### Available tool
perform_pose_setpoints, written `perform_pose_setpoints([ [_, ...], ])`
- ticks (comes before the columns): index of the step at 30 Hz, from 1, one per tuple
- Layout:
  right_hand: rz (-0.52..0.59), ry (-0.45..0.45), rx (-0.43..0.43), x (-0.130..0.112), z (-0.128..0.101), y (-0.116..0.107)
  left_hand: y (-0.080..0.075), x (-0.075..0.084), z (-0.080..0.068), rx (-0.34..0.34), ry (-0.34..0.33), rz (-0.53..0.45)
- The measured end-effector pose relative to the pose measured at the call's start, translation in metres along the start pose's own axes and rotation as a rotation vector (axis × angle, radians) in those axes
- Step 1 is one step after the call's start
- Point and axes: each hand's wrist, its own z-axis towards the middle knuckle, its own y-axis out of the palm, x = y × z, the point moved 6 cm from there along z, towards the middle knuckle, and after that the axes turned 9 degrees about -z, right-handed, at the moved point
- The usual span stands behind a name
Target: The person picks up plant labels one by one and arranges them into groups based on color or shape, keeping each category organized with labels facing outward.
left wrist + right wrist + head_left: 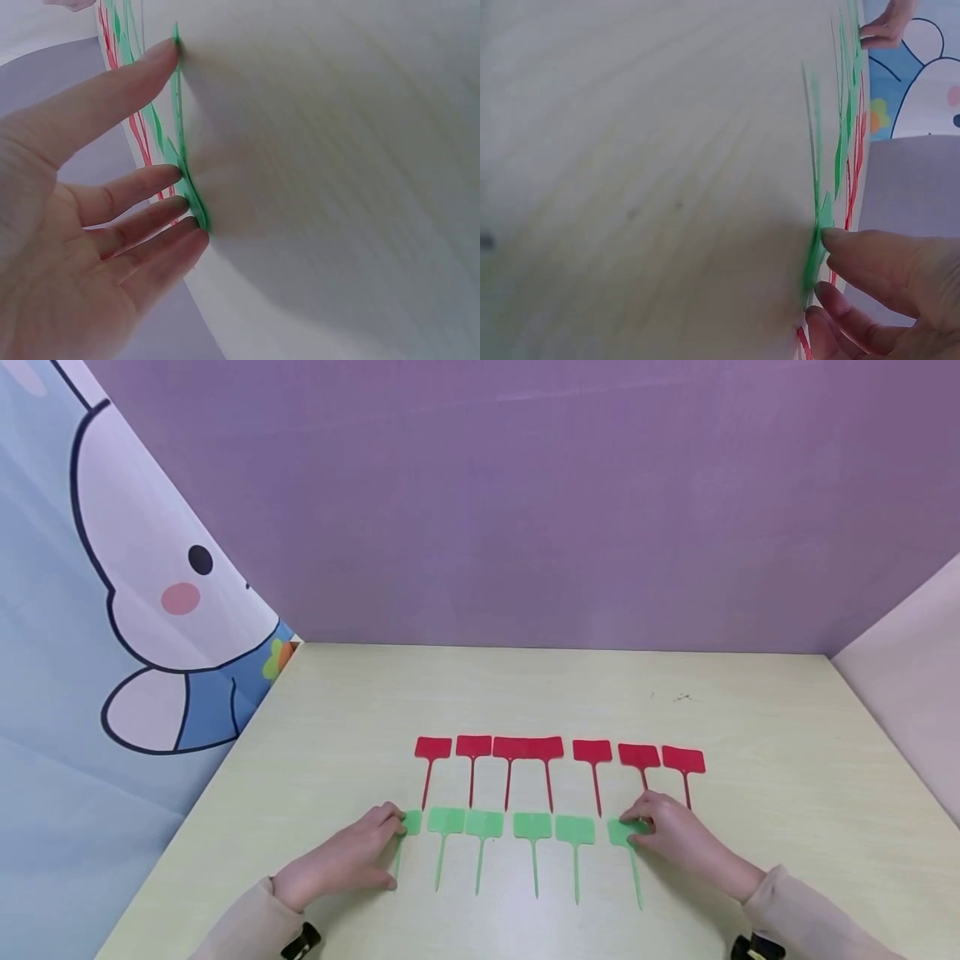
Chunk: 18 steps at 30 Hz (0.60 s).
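Observation:
Green T-shaped plant labels lie in a row on the table, stems toward me. At the row's left end, my left hand touches the leftmost green label. Its spread fingers meet the label's head and its thumb reaches the stem's tip. Over at the right end, my right hand pinches the head of the rightmost green label, thumb and fingertips at its edges. The hand covers part of that head. Between the hands, several green labels lie apart or nearly touching.
Beyond the green row lies a row of red T-shaped labels, two with heads touching. My right fingers overlap one red stem from above. A purple panel stands behind the table, a cartoon-printed cloth at left, a pale panel at right.

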Motion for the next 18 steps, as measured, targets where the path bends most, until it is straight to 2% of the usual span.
perform_pose_setpoints([
  [5, -0.006, 0.006, -0.004, -0.001, -0.001, -0.001, -0.002, -0.001, 0.002, -0.005, -0.017, 0.006],
  [10, 0.034, 0.026, 0.012, 0.001, -0.005, -0.008, -0.008, 0.001, 0.004, 0.014, -0.006, 0.006],
  [14, 0.077, 0.037, 0.014, 0.003, -0.009, -0.019, -0.019, -0.002, 0.006, 0.056, -0.029, -0.042],
  [18, 0.054, 0.018, 0.058, 0.008, -0.011, -0.033, -0.034, -0.009, 0.008, 0.12, -0.072, -0.078],
])
